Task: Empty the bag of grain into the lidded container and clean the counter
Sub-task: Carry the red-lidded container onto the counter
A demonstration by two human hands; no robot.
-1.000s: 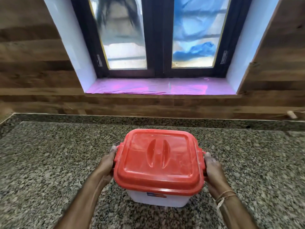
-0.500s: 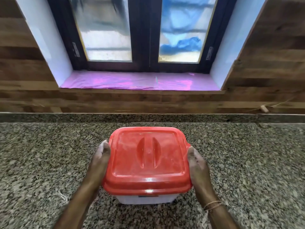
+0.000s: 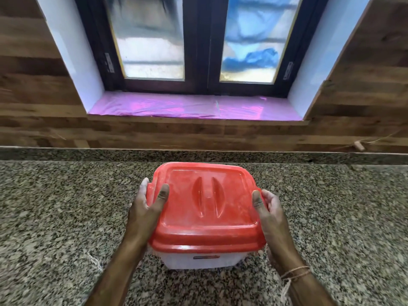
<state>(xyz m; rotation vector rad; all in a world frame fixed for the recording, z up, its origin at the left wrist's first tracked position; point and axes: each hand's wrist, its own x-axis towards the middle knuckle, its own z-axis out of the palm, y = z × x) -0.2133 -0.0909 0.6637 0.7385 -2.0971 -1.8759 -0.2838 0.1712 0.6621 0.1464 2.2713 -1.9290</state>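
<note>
A white plastic container (image 3: 199, 260) stands on the speckled granite counter (image 3: 55, 217), covered by a red lid (image 3: 207, 208) with a moulded handle in its middle. My left hand (image 3: 145, 210) grips the lid's left edge, thumb lying on top and fingers wrapped round the rim. My right hand (image 3: 268, 212) grips the right edge the same way, thumb on the lid. A thread bracelet circles my right wrist. No bag of grain is in view.
A wooden wall (image 3: 198, 135) rises behind the counter's raised granite back strip. Above it a window recess has a pink-covered sill (image 3: 194, 108). A loose white thread (image 3: 95, 261) lies on the counter to the left of my left forearm.
Both hands shifted from the container's sides up onto the lid, and the thumbs now lie on top of it. The view has come closer to the container.
</note>
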